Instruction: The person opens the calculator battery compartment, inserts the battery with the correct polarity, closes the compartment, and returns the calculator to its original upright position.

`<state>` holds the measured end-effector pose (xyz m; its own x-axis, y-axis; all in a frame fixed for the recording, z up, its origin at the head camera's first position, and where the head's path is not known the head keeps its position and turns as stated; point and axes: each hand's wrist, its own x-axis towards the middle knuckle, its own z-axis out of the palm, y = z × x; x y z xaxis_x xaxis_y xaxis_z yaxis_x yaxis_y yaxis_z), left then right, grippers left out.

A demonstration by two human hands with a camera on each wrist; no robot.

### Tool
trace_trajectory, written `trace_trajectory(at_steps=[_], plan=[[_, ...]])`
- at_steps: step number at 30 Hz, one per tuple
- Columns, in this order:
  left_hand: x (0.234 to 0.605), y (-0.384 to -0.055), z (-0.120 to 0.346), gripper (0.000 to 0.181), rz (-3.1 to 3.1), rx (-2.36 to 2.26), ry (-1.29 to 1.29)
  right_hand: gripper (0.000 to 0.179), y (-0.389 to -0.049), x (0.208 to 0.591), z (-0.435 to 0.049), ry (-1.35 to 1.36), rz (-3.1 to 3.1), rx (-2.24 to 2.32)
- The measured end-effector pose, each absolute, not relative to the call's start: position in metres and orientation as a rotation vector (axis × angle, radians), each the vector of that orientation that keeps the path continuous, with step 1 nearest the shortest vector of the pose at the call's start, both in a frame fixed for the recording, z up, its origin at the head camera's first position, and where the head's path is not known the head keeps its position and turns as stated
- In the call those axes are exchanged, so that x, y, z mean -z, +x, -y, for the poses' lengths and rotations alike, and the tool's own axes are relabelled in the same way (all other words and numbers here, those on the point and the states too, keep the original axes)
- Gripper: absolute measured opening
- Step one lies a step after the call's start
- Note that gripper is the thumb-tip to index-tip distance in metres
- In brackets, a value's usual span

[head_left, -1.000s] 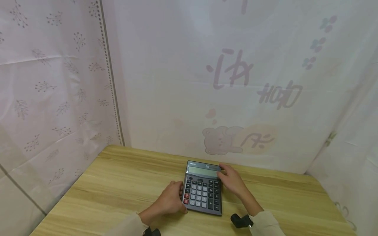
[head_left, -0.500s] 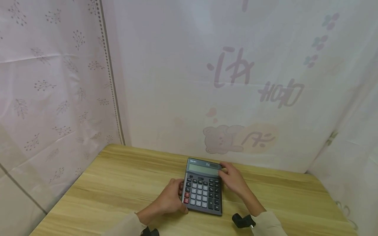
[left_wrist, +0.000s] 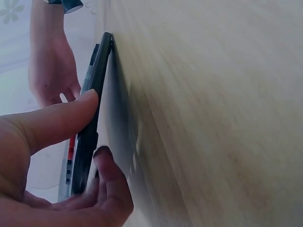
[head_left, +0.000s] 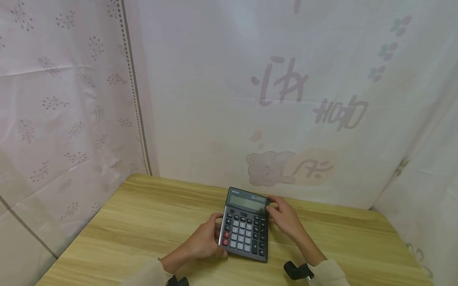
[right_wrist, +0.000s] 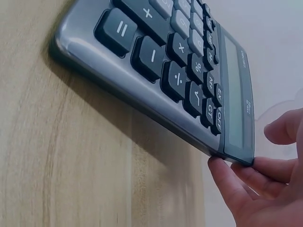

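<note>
Gripping a calculator (head_left: pixel 240 234), "OFF" key (right_wrist: pixel 217 121) legible.

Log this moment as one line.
left hand: grips calculator, left side | right hand: touches far right corner | calculator: tilted, display end raised off table

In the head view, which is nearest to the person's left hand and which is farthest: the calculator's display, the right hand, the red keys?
From the left hand, in the head view:
1. Red keys: the calculator's lower left, just beside this hand.
2. Display: at the calculator's far end.
3. Right hand: beyond the calculator's right edge.
</note>
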<state>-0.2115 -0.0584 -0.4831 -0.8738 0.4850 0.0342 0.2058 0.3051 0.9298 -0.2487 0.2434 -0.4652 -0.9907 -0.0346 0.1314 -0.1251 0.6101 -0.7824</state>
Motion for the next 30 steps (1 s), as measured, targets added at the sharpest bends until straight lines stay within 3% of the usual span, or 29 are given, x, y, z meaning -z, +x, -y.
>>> trace_trajectory(at_steps=[24,30], plan=[[0.466,-0.198,0.062,0.116,-2.336,-1.629,0.687,0.048,-0.226,0.439,-0.251,0.099,2.588,-1.562],[0.462,-0.194,0.06,0.107,-2.362,-1.636,0.711,0.048,-0.22,0.43,-0.254,0.076,2.557,-1.655]])
